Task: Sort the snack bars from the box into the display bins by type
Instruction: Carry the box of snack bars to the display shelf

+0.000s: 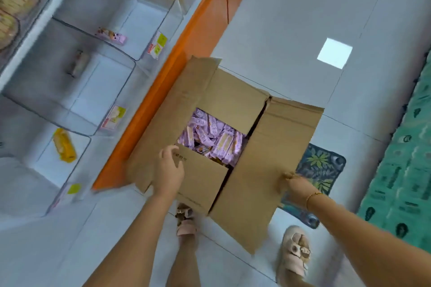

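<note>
Spreading the box (233, 100) flaps
Display bins (93, 93) are standing left of the left hand (169, 170), which is gripping the near flap (203, 179); snack bars (210, 137) are lying just beyond it; the right hand (295, 184) is pinching the right flap (268, 158), and yanking could tear it.

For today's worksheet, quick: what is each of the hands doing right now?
Left hand: grips the box's near flap.
Right hand: grips the right flap.

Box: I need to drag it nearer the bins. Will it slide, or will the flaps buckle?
The box is probably heavy: many bars inside. Likely slides on the smooth tile floor. Its flaps look thin and may bend.
</note>
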The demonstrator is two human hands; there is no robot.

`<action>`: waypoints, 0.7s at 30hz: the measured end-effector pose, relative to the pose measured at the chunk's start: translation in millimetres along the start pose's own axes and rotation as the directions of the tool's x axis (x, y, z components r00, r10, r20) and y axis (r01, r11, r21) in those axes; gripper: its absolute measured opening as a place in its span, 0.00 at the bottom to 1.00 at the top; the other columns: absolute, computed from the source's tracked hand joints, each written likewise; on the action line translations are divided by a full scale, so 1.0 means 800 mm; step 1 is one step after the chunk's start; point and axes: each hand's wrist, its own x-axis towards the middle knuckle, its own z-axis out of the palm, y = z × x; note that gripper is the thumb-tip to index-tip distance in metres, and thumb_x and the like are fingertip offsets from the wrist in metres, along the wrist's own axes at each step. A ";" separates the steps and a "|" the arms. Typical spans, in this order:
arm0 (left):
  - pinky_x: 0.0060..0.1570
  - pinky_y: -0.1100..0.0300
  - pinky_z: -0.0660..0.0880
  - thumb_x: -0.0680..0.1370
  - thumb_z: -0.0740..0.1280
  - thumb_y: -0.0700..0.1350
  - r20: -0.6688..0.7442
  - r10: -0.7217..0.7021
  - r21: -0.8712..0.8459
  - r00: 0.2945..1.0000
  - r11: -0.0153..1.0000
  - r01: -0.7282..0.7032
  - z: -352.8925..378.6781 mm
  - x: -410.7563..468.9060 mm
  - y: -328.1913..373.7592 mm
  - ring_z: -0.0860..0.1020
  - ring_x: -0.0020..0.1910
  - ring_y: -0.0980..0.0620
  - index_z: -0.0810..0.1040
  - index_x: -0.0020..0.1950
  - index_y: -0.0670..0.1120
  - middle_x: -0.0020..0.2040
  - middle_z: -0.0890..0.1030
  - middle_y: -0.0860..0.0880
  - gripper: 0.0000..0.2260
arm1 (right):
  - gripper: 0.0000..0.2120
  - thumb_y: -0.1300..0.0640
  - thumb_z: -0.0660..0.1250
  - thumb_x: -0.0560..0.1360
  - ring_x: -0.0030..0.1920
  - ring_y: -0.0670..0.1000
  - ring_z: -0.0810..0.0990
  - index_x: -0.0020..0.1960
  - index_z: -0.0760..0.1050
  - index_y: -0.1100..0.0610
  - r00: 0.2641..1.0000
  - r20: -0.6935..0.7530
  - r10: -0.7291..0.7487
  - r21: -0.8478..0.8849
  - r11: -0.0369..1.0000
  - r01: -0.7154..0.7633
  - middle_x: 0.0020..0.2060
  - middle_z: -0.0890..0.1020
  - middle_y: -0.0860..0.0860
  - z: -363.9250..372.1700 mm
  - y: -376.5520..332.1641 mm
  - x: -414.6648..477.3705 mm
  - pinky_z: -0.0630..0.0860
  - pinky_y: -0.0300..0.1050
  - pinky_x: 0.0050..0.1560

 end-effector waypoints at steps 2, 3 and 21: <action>0.46 0.60 0.69 0.77 0.66 0.38 0.018 -0.136 -0.125 0.991 0.983 0.137 0.029 -0.044 0.008 0.75 0.52 0.48 0.71 0.55 0.44 0.55 0.74 0.47 0.08 | 0.16 0.60 0.62 0.77 0.63 0.55 0.75 0.64 0.74 0.60 0.998 0.044 -0.042 0.024 0.999 0.041 0.63 0.76 0.56 -0.013 0.004 -0.001 0.72 0.44 0.61; 0.44 0.58 0.70 0.76 0.66 0.38 0.019 -0.180 -0.161 0.983 0.970 0.181 0.039 -0.062 0.010 0.75 0.49 0.47 0.71 0.51 0.43 0.50 0.75 0.47 0.06 | 0.14 0.61 0.61 0.77 0.60 0.56 0.77 0.61 0.76 0.61 0.998 0.024 -0.060 0.018 0.998 0.060 0.59 0.78 0.56 -0.022 0.004 -0.002 0.75 0.46 0.58; 0.32 0.65 0.67 0.77 0.67 0.45 0.029 -0.400 -0.409 0.916 0.832 0.376 -0.047 -0.072 -0.013 0.73 0.36 0.56 0.73 0.44 0.44 0.38 0.75 0.51 0.07 | 0.15 0.66 0.62 0.73 0.45 0.51 0.73 0.59 0.70 0.56 0.907 -0.327 -0.264 -0.138 0.963 0.230 0.57 0.72 0.52 -0.239 -0.142 -0.062 0.68 0.41 0.42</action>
